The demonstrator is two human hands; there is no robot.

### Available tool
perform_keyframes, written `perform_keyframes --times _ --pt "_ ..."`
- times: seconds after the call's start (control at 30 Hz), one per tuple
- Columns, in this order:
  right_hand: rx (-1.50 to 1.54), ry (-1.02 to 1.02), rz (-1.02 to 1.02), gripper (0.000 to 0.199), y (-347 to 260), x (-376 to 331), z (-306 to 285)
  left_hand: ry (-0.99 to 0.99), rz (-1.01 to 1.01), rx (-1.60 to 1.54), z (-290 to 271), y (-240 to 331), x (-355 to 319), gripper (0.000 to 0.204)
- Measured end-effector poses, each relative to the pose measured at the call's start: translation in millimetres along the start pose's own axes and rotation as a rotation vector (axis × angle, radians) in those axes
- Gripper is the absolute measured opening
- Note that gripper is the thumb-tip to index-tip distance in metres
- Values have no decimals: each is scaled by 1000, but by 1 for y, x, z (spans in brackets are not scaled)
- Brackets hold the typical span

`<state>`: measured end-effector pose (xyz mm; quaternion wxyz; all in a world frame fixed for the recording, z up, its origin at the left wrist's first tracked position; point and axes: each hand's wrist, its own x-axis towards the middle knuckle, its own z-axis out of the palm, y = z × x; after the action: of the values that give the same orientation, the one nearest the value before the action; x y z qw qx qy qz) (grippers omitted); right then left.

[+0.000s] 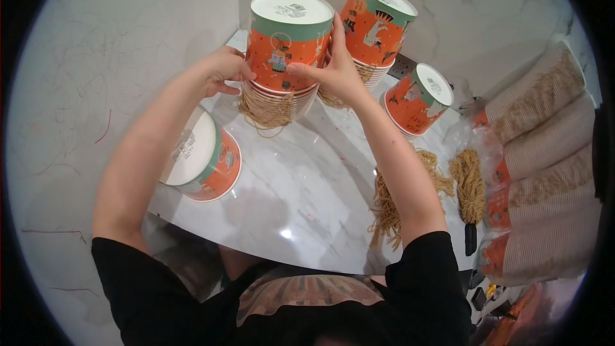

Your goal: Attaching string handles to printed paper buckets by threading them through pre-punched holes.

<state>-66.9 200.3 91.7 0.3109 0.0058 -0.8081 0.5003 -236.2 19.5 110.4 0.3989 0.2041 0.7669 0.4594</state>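
Note:
An upside-down orange paper bucket point(282, 57) with a green band and white base tops a nested stack on the table. My right hand point(336, 67) wraps its right side, thumb across the front and fingers partly hidden behind. At its lower left edge, my left hand point(229, 70) has its fingers closed against the rim. Tan rope handles point(266, 110) hang in loops from the stacked rims point(300, 104) below. Near my left forearm, a single bucket point(225, 161) rests with its white base turned toward me.
Behind my right hand stands another bucket stack point(378, 25), with a shorter one point(419, 99) to its right. Loose tan cords point(387, 202) lie under my right forearm, beside a tied cord bundle point(471, 186). Bagged bucket stacks point(544, 154) line the right side; walls border the marble-patterned table point(275, 192).

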Motion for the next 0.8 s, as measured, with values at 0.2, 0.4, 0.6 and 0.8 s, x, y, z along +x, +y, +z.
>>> perform_keyframes --times 0.2,0.4,0.6,0.8 --pt "16 -9 -24 140 14 0 1 14 -6 107 8 3 4 76" --pt "-32 -18 -62 145 31 1 -4 54 0 128 12 1 7 66" --pt "-65 10 -77 147 38 -1 -1 71 51 208 16 1 6 63" --pt "-562 92 -296 123 -11 -43 -16 270 454 1030 -2 -21 -43 72"
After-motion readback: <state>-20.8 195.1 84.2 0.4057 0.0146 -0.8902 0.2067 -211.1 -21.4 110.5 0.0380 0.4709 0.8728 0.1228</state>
